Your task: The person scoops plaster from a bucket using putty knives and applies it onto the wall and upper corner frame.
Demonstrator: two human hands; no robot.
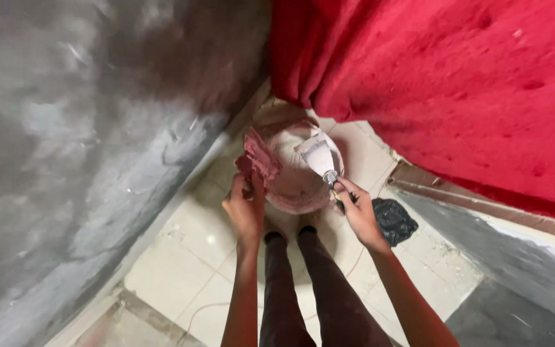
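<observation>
Nearest the camera, two dark-trousered legs [303, 289] are seen from above, planted on pale floor tiles [181, 270]. Both forearms are stretched fwd over them.

The left hand [245, 209] is closed round the lower edge of a flat board [259, 160] caked w/ reddish-pink paste; the fingers are wrapped tight on it, no gap visible. The board is held tilted, its top edge over the left rim of the bucket.

The right hand [358, 209] is clenched on the handle of a putty knife [319, 157]; the handle is mostly hidden in the fist. The wide blade, smeared pale, is pointed away from the body and is held over the bucket's mouth. Whether the blade touches the paste inside can't be told.

The bucket [297, 183], round and coated in pinkish-white material, is stood on the tiles just beyond the feet, btwn both hands.

A crumpled black bag [393, 222] is lying on the floor just right of the right hand.

Further off, a grey plastered wall [65, 160] is seen at left, and a textured red wall [457, 83] at upper right; they meet in a corner behind the bucket.
</observation>
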